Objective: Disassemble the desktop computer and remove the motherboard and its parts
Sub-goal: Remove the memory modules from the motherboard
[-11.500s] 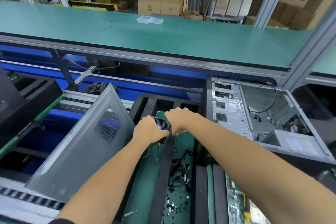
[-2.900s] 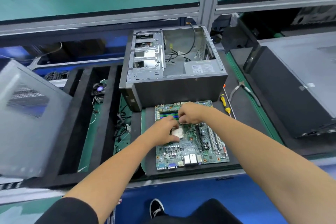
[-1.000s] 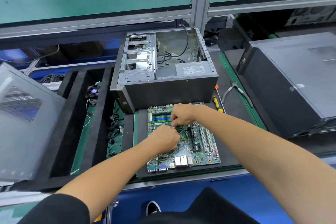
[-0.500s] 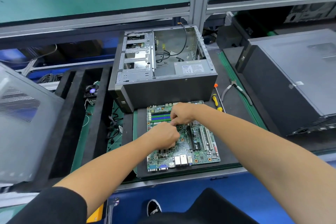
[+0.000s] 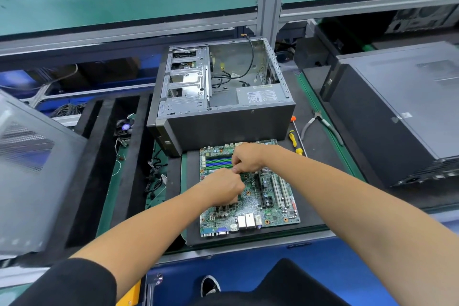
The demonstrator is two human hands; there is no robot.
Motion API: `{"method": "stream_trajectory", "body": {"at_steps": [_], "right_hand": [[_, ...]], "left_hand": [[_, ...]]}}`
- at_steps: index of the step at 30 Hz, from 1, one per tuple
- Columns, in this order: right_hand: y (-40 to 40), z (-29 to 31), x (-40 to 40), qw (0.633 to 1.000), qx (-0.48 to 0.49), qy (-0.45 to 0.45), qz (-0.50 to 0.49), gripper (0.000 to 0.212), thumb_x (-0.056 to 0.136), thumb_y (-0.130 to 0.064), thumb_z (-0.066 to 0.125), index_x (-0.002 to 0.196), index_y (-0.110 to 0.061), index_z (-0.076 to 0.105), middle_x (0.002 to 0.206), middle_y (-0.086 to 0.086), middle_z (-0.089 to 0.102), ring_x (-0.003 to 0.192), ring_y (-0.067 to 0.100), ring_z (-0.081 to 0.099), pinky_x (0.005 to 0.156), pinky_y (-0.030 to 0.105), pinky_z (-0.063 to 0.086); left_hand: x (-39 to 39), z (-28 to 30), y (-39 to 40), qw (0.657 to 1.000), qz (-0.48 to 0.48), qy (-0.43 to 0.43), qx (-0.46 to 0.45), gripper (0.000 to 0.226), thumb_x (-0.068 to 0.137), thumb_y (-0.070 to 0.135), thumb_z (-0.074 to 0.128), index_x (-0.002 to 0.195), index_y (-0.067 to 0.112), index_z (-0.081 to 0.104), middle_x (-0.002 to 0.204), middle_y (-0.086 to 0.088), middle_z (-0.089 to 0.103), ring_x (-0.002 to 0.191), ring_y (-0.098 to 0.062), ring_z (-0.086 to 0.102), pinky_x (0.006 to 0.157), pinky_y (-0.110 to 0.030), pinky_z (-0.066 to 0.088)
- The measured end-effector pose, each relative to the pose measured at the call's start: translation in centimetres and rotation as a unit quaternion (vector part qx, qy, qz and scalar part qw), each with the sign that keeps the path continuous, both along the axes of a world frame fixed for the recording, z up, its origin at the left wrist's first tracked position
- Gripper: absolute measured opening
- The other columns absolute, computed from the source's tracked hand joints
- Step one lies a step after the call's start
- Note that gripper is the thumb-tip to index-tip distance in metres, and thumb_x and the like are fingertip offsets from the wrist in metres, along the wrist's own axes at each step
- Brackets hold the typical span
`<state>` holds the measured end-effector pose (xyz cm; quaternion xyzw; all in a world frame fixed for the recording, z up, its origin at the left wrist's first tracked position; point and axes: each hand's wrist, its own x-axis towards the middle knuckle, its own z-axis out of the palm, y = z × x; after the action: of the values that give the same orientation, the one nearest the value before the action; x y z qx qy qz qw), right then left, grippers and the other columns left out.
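Note:
The green motherboard lies flat on a black mat in front of the opened grey computer case. Both my hands meet over its middle, where the CPU socket sits, and hide it. My left hand is curled knuckles-up on the socket area; what its fingers hold is hidden. Just behind it, my right hand pinches something small with its fingertips. The blue and green memory slots show to the left of my right hand.
A yellow screwdriver and pliers lie right of the case. A closed dark computer stands at the right. A grey side panel leans at the left, beside foam trays holding a fan and cables.
Over the last second both hands have stayed together over the CPU socket, with only small finger movements. The board and case have not moved.

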<state>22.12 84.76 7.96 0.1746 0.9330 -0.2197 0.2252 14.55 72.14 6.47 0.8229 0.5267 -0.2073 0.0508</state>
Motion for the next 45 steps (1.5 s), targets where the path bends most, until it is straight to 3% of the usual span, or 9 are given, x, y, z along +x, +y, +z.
{"method": "stream_trajectory", "body": {"at_steps": [7,11,16,21,27,33,36,45], "right_hand": [[-0.2,0.1,0.0,1.000,0.007,-0.003,0.004,0.038,0.098,-0.028,0.055,0.065,-0.009,0.052,0.063,0.004,0.049,0.066,0.022,0.044,0.065,0.032,0.037],[-0.2,0.1,0.0,1.000,0.008,0.001,0.005,0.041,0.098,-0.026,0.055,0.061,-0.010,0.050,0.060,0.004,0.046,0.064,0.022,0.041,0.064,0.032,0.036],[-0.3,0.1,0.2,1.000,0.003,0.010,0.005,0.035,0.098,-0.024,0.054,0.067,-0.006,0.054,0.064,0.009,0.050,0.065,0.024,0.041,0.063,0.032,0.035],[-0.3,0.1,0.2,1.000,0.003,0.010,0.007,0.034,0.099,-0.024,0.054,0.069,-0.007,0.055,0.060,0.003,0.047,0.064,0.023,0.043,0.063,0.030,0.035],[-0.3,0.1,0.3,1.000,0.010,0.007,0.010,0.041,0.099,-0.029,0.056,0.062,-0.013,0.050,0.059,0.002,0.047,0.058,0.018,0.042,0.061,0.031,0.034],[-0.4,0.1,0.5,1.000,0.007,0.012,0.000,0.042,0.099,-0.027,0.054,0.060,-0.012,0.048,0.059,0.005,0.046,0.059,0.021,0.040,0.061,0.032,0.035],[-0.4,0.0,0.6,1.000,0.004,0.015,-0.004,0.042,0.100,-0.030,0.051,0.062,-0.011,0.049,0.059,0.003,0.046,0.056,0.018,0.038,0.059,0.031,0.034],[-0.6,0.3,0.4,1.000,0.005,0.009,-0.001,0.045,0.101,-0.032,0.049,0.060,-0.013,0.046,0.058,0.002,0.044,0.061,0.021,0.040,0.061,0.030,0.034]], "left_hand": [[-0.1,-0.1,0.0,1.000,0.017,-0.009,-0.006,0.016,0.081,0.004,0.048,0.066,0.008,0.046,0.062,-0.004,0.047,0.057,-0.023,0.046,0.053,-0.033,0.039],[-0.3,0.0,0.1,1.000,0.018,-0.009,-0.005,0.019,0.079,0.003,0.047,0.061,0.009,0.042,0.054,-0.002,0.039,0.053,-0.022,0.044,0.051,-0.031,0.036],[-0.3,0.0,0.1,1.000,0.021,-0.007,0.002,0.015,0.080,0.006,0.047,0.065,0.009,0.047,0.062,-0.006,0.047,0.054,-0.023,0.043,0.052,-0.031,0.034],[-0.1,0.1,0.1,1.000,0.029,-0.006,-0.001,0.014,0.079,0.004,0.048,0.066,0.008,0.046,0.061,-0.007,0.045,0.055,-0.023,0.043,0.052,-0.032,0.034],[0.2,-0.4,-0.5,1.000,0.030,-0.003,0.008,0.013,0.083,0.006,0.046,0.070,0.007,0.048,0.062,-0.005,0.048,0.057,-0.023,0.046,0.053,-0.032,0.036],[-0.1,-0.2,-0.1,1.000,0.015,-0.010,-0.003,0.011,0.079,0.007,0.048,0.071,0.006,0.055,0.056,-0.002,0.044,0.054,-0.022,0.042,0.051,-0.029,0.032],[-1.0,-0.2,-0.1,0.999,0.035,-0.041,0.002,0.013,0.081,0.016,0.048,0.070,0.010,0.047,0.052,0.003,0.035,0.047,-0.017,0.034,0.049,-0.029,0.028],[-2.1,-0.2,-0.6,0.993,0.082,-0.090,-0.004,0.017,0.091,0.023,0.047,0.088,0.010,0.058,0.070,-0.001,0.049,0.066,-0.024,0.049,0.058,-0.032,0.038]]}}
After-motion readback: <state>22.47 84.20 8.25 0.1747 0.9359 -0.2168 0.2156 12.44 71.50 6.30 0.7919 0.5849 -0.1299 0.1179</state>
